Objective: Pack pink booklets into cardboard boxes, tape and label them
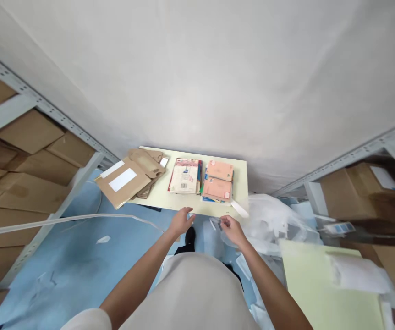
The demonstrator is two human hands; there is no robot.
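Note:
Just in front of the pale yellow table's near edge [197, 209], my left hand [182, 222] has its thumb and fingers apart, with nothing visible in it. My right hand [232, 230] is closed in a pinch on a small clear plastic piece [215, 223] with a whitish edge; its exact kind is unclear. Beyond the hands, a stack of worn books [185, 176] lies mid-table. To its right are two piles of books with salmon-pink covers [218, 188]. Brown cardboard mailers [125, 182] with white labels overlap at the table's left end.
A white strip [239, 209] sticks out over the table's right corner. Crumpled clear plastic [269, 222] heaps on the floor beside it. Shelves with cardboard boxes [29, 188] stand left, with more boxes [347, 195] right. A pale green surface [324, 284] lies near right. A white cord [108, 215] crosses the left.

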